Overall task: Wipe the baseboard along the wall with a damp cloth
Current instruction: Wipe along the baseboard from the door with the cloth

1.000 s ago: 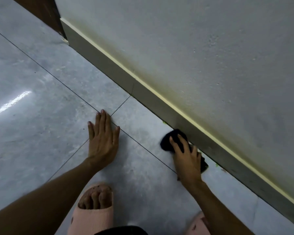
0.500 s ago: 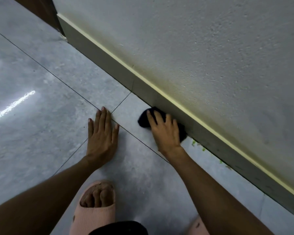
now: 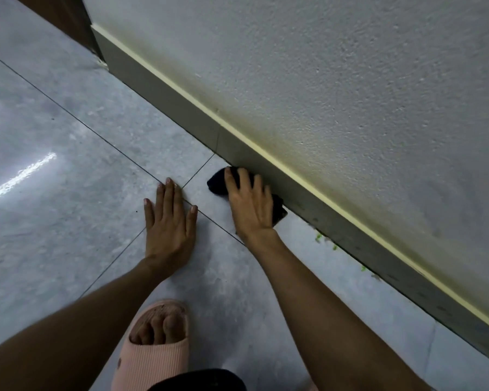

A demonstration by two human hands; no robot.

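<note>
A grey baseboard (image 3: 181,108) with a pale yellow top strip runs diagonally from upper left to lower right under a textured white wall (image 3: 350,94). My right hand (image 3: 250,204) presses a black cloth (image 3: 217,183) against the foot of the baseboard, fingers spread over it. The cloth shows at the fingertips and beside the little finger; the rest is hidden under the palm. My left hand (image 3: 168,224) lies flat on the grey floor tile, fingers together, holding nothing.
Glossy grey floor tiles (image 3: 54,207) with dark grout lines spread to the left. A brown door frame (image 3: 65,18) stands at the baseboard's far end. Small green specks (image 3: 319,237) lie along the baseboard to the right. My foot in a pink slipper (image 3: 156,340) is below.
My right hand has slid the cloth along the baseboard toward the upper left, away from the green specks. The left hand has stayed flat on the tile.
</note>
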